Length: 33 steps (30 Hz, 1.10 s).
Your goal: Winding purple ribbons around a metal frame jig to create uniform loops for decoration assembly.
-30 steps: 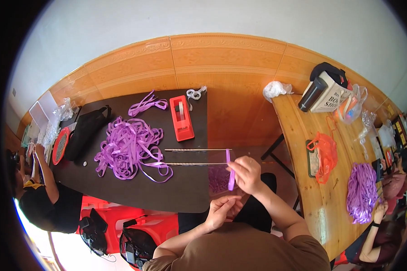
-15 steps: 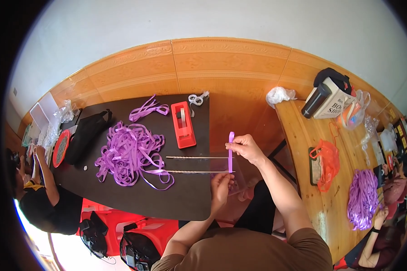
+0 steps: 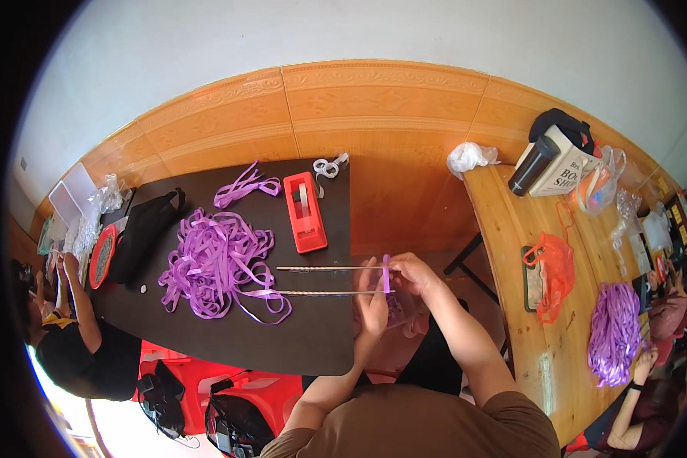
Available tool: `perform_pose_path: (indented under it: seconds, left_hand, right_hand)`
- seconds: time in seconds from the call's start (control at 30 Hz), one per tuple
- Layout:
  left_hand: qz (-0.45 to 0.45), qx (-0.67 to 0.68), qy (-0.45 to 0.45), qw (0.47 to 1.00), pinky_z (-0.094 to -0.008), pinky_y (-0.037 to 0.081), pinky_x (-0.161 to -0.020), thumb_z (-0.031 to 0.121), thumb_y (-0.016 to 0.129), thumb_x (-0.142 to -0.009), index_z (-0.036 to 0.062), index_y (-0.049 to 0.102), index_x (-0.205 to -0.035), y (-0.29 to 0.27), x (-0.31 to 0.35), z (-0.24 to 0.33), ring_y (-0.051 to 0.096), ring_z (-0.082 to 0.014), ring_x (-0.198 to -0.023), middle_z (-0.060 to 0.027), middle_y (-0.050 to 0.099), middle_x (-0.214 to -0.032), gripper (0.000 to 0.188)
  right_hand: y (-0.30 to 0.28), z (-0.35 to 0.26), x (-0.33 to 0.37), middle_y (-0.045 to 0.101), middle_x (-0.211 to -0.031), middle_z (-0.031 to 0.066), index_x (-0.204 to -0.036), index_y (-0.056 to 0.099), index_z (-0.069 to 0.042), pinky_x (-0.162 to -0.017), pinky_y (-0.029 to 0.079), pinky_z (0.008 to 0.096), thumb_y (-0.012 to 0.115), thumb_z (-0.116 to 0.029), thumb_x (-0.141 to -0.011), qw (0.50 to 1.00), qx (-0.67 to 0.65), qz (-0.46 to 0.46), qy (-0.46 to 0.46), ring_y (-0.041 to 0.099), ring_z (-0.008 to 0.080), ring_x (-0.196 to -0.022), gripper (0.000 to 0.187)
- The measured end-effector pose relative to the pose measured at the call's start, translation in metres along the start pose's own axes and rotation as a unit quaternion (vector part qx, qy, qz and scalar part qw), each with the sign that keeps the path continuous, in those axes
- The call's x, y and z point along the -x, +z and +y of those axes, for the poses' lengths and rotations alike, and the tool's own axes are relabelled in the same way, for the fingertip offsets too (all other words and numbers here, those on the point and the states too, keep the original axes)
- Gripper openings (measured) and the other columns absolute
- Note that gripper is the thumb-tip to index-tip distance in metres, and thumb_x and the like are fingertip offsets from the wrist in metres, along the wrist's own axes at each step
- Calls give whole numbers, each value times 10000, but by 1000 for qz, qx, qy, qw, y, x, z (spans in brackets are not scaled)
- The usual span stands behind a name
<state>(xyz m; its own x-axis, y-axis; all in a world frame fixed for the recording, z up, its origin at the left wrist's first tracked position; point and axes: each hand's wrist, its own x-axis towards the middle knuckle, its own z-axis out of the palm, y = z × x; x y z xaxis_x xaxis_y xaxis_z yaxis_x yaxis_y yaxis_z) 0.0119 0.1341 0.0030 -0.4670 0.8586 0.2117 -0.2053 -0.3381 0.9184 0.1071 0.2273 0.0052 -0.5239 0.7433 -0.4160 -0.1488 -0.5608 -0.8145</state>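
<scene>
Two thin twisted metal rods (image 3: 320,292) lie side by side and jut past the table's right edge. Across their free ends runs a short purple ribbon (image 3: 385,273), spanning from one rod to the other. My left hand (image 3: 371,307) is at the lower rod, its thumb side closed on the ribbon's near end and its longer fingers reaching up toward the upper rod. At the upper rod, my right hand (image 3: 412,273) pinches the ribbon's far part; its fingertips are partly hidden. A tangled heap of purple ribbon (image 3: 214,263) lies left of the rods.
On the dark table (image 3: 305,343) sit a red tape dispenser (image 3: 305,214), scissors (image 3: 330,168), a smaller ribbon bunch (image 3: 244,187) and a black bag (image 3: 145,233). To the right, a wooden table (image 3: 511,229) holds an orange plastic bag (image 3: 553,275) and a purple ribbon bundle (image 3: 614,332). People work at both sides.
My right hand has come down from above the upper rod, drawing the raised ribbon end down to it. The fingers of my left hand have stretched upward toward the upper rod.
</scene>
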Motion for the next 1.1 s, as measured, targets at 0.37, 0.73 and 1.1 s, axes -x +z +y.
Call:
perform_pose_path:
  seconds: [0.37,0.73,1.1]
  left_hand:
    - [-22,116,-162,980,-241,471,-718,52,552,-867,-15,638,-973,-14,7,-6,596,-129,-775,-81,656,-868,152]
    - [-29,171,-233,957,-258,474,-757,25,516,-855,-24,647,-946,-23,11,-4,608,-165,-820,-119,657,-942,166]
    - [-13,275,-256,927,-243,454,-672,69,437,-908,-26,553,-1147,-20,27,13,568,-142,-787,-104,626,-999,282]
  right_hand:
    - [4,60,52,609,-769,48,-905,618,-20,-523,426,225,564,-92,-851,995,-87,38,-34,552,118,-621,105]
    - [22,67,72,636,-885,42,-1036,610,-25,-678,450,202,562,-90,-875,984,-45,-15,-172,595,103,-792,180]
    - [39,75,79,606,-710,25,-847,635,-14,-550,416,184,581,-83,-869,973,-42,82,-213,536,63,-604,91]
